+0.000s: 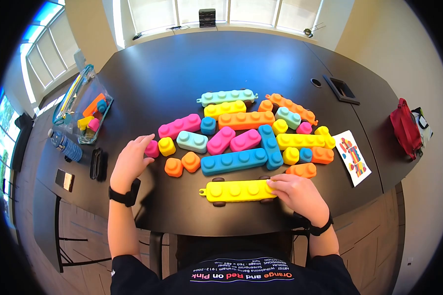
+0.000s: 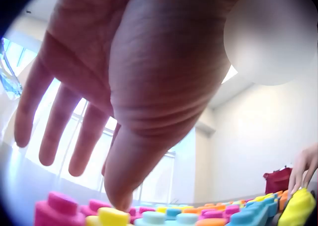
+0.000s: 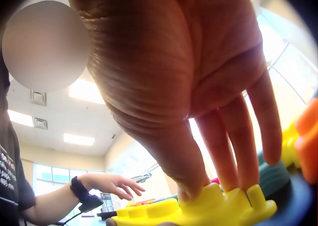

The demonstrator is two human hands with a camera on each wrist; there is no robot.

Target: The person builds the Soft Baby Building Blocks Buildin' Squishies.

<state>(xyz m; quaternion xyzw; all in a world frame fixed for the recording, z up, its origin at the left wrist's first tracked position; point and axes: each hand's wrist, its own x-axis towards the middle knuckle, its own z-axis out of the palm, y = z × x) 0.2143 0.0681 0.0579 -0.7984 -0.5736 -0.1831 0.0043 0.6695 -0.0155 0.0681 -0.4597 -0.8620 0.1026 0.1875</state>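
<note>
My right hand [image 1: 300, 194] grips the right end of a long yellow wheeled block base [image 1: 238, 190] near the table's front edge. In the right wrist view its thumb and fingers come down around a stud of the yellow base [image 3: 164, 211]. My left hand [image 1: 131, 160] hovers beside a small pink block [image 1: 151, 148], fingers extended and nothing held. Close by sit a yellow cube block [image 1: 167, 146] and two orange cube blocks [image 1: 174, 167]. A long blue block [image 1: 234, 161] lies just beyond the yellow base.
Many coloured blocks spread across the table's middle, with a teal wheeled base [image 1: 227, 97] and an orange wheeled base [image 1: 293, 109] behind. A picture sheet [image 1: 353, 158] lies right. To the left are a clear bag [image 1: 79, 110], water bottle [image 1: 65, 145], black case [image 1: 97, 163] and phone [image 1: 65, 180].
</note>
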